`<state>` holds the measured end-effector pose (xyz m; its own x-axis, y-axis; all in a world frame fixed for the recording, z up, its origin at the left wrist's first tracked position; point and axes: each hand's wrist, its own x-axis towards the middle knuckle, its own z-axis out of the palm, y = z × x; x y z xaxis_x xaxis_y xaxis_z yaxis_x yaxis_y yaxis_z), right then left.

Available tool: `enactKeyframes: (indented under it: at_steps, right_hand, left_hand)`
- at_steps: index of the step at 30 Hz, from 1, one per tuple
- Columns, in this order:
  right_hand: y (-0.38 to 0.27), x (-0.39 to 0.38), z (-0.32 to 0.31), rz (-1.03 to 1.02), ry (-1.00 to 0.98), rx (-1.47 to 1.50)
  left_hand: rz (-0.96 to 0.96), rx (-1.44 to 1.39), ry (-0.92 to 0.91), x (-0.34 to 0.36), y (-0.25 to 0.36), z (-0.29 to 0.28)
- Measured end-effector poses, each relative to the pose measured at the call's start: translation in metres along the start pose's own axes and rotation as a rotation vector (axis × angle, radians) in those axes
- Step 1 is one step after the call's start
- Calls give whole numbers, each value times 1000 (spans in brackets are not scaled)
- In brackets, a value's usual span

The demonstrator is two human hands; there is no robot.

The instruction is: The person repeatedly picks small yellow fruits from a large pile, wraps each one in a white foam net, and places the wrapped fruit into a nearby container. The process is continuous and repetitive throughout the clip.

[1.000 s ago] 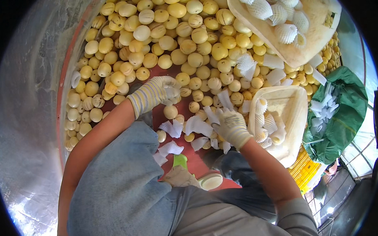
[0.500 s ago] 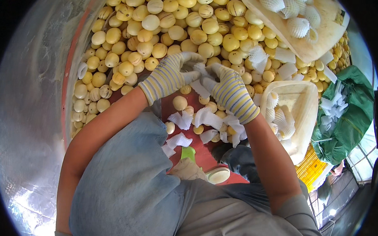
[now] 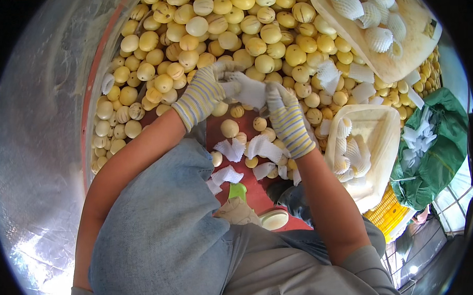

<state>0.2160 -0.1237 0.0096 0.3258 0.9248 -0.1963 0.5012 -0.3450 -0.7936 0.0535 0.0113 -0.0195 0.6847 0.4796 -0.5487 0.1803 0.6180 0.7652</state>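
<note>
Both my hands wear striped knit gloves and meet over the near edge of a heap of yellow fruits [image 3: 264, 63], some dark-streaked like pepino melons. Between them a white foam net sleeve [image 3: 252, 92] is stretched flat. My left hand [image 3: 202, 94] closes on its left end; whether a fruit sits inside the fingers is hidden. At the sleeve's right edge, my right hand [image 3: 289, 119] pinches with fingers together. Below the hands, loose foam sleeves [image 3: 263, 147] and a few fruits lie on a red surface [image 3: 257, 191].
To the right stands a cream plastic tub [image 3: 388, 135] with foam-wrapped fruits [image 3: 355, 155]. Another tub [image 3: 401, 61] of wrapped fruits rests on the heap at upper right. Beyond are a green bag [image 3: 443, 154] with white foam pieces and a yellow crate [image 3: 388, 213].
The foam sleeve, bunched between my fingers before, is now spread out. My right hand has moved slightly down and turned more upright; my left hand stays nearly in place.
</note>
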Motion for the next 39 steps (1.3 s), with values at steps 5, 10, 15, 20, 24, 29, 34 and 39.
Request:
enactKeyframes:
  at_steps: [5, 10, 15, 20, 24, 29, 34, 39]
  right_hand:
    - [60, -52, -4, 292, -478, -559]
    - [81, -77, 15, 372, -762, -714]
    - [69, -73, 6, 277, -441, -560]
    - [29, -35, -33, 846, -383, 657]
    - [7, -12, -30, 768, -314, 847]
    - [-8, 2, -9, 793, -240, 768]
    - [-6, 6, -5, 741, -197, 676]
    - [0, 9, 5, 725, -206, 563]
  left_hand:
    - [25, 71, 100, 4, -1, 0]
    - [-23, 63, 94, 8, 5, 7]
    - [70, 255, 106, 7, -10, 1]
    - [232, 641, 41, 6, -16, 5]
    - [166, 542, -195, -2, 10, 23]
    - [169, 515, -115, -2, -6, 18]
    - [227, 514, -121, 0, -4, 14]
    - [167, 526, -139, 3, -1, 14]
